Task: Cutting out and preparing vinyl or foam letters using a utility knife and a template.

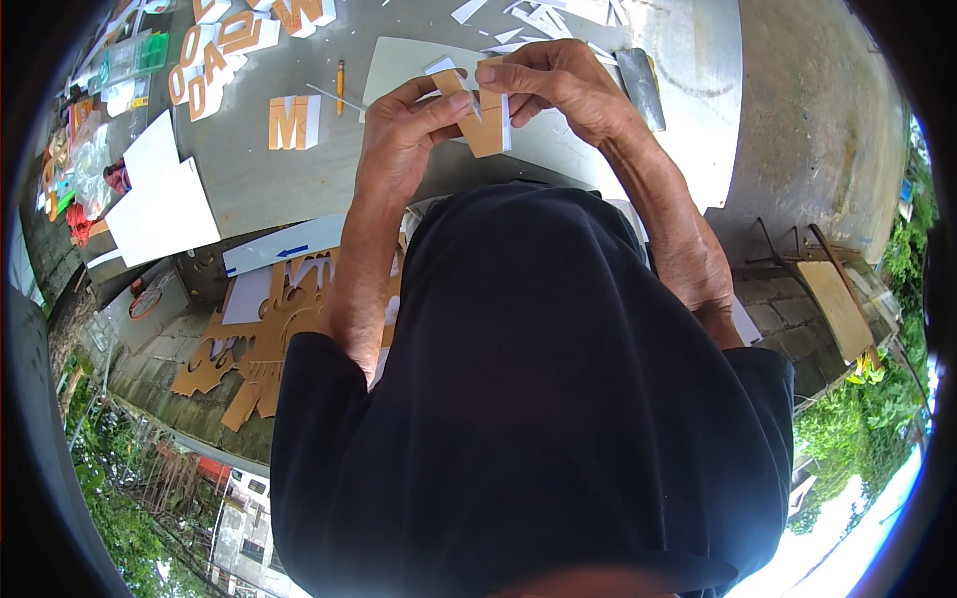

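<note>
Between my two hands, above the table, is a V-shaped cardboard letter (485, 140) with a brown face and white side strips. My left hand (399, 138) pinches its left arm, thumb on the brown face. On its right arm, my right hand (563, 85) has its thumb and fingers closed near the upper end. The fingers behind the letter are partly hidden. Left of my left hand, another brown-and-white cardboard letter (284, 125) lies on the table, with a yellow pencil (340, 88) beyond it.
Several finished letters (239, 35) cluster at the far left. White paper scraps (543, 18) and a dark flat piece (639, 90) lie beyond my right hand. White sheets (164, 204) and plastic containers (135, 60) sit at left; cut-out cardboard (264, 334) lies lower, by my left arm.
</note>
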`<state>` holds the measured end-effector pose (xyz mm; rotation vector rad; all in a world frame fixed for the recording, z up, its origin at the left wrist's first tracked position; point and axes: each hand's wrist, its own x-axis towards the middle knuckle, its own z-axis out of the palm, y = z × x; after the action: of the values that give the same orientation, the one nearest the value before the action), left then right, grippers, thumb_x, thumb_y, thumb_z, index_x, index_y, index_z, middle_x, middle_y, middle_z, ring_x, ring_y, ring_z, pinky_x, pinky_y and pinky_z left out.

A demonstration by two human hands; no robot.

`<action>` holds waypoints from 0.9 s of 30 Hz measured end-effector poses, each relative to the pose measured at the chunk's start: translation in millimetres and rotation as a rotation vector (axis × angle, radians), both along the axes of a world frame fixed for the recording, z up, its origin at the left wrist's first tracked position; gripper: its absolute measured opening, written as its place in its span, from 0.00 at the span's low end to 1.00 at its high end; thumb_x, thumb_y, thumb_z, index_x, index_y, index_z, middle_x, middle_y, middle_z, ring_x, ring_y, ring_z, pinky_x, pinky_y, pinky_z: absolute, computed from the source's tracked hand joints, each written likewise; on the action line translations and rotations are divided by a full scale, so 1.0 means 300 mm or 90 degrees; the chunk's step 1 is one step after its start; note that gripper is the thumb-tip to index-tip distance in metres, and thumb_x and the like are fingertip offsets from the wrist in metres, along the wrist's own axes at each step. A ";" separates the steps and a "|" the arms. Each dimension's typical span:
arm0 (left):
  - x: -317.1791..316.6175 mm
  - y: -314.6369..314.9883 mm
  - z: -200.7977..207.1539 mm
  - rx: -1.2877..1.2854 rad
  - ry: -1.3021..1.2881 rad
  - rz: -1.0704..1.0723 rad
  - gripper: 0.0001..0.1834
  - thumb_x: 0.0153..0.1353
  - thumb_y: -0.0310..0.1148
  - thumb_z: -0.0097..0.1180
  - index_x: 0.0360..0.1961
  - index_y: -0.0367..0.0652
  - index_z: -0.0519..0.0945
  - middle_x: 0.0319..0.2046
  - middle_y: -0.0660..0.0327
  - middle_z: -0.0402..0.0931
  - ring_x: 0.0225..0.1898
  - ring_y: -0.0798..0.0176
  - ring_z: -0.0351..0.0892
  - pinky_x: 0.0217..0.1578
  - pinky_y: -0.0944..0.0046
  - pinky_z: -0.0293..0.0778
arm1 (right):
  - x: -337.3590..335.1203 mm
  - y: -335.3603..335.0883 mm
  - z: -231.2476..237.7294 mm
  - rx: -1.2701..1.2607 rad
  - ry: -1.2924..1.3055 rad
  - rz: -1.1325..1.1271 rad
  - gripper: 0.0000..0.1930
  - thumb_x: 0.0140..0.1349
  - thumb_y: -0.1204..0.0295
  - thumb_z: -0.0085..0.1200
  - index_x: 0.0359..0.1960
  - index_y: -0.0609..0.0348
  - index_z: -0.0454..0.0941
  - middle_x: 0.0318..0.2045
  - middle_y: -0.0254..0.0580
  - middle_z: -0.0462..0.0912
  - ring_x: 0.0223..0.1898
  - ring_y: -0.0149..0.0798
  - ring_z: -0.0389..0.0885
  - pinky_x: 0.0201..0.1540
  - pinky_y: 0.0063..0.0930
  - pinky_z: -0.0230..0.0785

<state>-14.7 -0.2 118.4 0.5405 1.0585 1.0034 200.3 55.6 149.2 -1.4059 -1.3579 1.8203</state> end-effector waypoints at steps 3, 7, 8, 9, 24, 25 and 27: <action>-0.003 0.002 -0.003 0.001 -0.005 -0.010 0.31 0.58 0.30 0.72 0.58 0.25 0.74 0.42 0.45 0.85 0.45 0.55 0.88 0.49 0.53 0.84 | -0.004 -0.003 0.020 0.006 0.014 -0.013 0.33 0.50 0.52 0.74 0.41 0.77 0.85 0.31 0.55 0.86 0.29 0.42 0.86 0.33 0.30 0.83; 0.014 0.007 0.038 0.032 -0.005 -0.009 0.42 0.57 0.29 0.73 0.68 0.24 0.64 0.48 0.42 0.83 0.48 0.55 0.86 0.50 0.55 0.83 | 0.003 -0.009 0.018 0.046 0.021 -0.010 0.30 0.54 0.55 0.72 0.46 0.74 0.84 0.33 0.53 0.86 0.34 0.41 0.85 0.43 0.34 0.80; 0.018 0.004 0.050 0.038 -0.001 -0.003 0.42 0.57 0.29 0.73 0.68 0.24 0.64 0.48 0.42 0.83 0.48 0.55 0.86 0.50 0.55 0.83 | 0.006 -0.011 0.022 0.052 0.025 -0.004 0.30 0.54 0.55 0.72 0.46 0.74 0.84 0.33 0.53 0.86 0.34 0.41 0.85 0.43 0.34 0.80; 0.024 0.000 0.063 0.062 0.029 -0.013 0.45 0.56 0.28 0.73 0.69 0.24 0.62 0.49 0.42 0.82 0.48 0.55 0.86 0.50 0.55 0.83 | 0.011 -0.016 0.032 0.067 0.063 -0.021 0.28 0.56 0.59 0.72 0.47 0.74 0.84 0.32 0.51 0.86 0.34 0.39 0.85 0.43 0.32 0.79; 0.080 -0.024 0.097 0.132 -0.021 0.058 0.21 0.70 0.26 0.59 0.62 0.32 0.77 0.49 0.50 0.85 0.49 0.60 0.85 0.50 0.55 0.83 | 0.079 -0.015 0.017 -0.057 0.273 -0.143 0.26 0.60 0.59 0.70 0.51 0.72 0.83 0.42 0.49 0.87 0.45 0.42 0.85 0.58 0.41 0.74; 0.079 -0.022 0.091 0.131 -0.022 0.060 0.21 0.70 0.26 0.59 0.62 0.32 0.77 0.49 0.50 0.85 0.49 0.60 0.85 0.50 0.55 0.83 | 0.073 -0.015 0.013 -0.056 0.273 -0.139 0.27 0.59 0.59 0.70 0.51 0.72 0.83 0.42 0.50 0.87 0.45 0.42 0.85 0.58 0.41 0.74; 0.079 -0.018 0.080 0.124 -0.071 0.081 0.19 0.69 0.26 0.61 0.60 0.35 0.80 0.45 0.53 0.87 0.45 0.62 0.86 0.48 0.58 0.85 | 0.070 -0.016 0.011 -0.056 0.273 -0.133 0.27 0.59 0.59 0.70 0.51 0.72 0.83 0.41 0.51 0.87 0.45 0.42 0.86 0.58 0.42 0.74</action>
<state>8.9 -5.7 142.5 0.5730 0.9094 1.2428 221.2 50.9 152.5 -1.0672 -0.8906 1.9167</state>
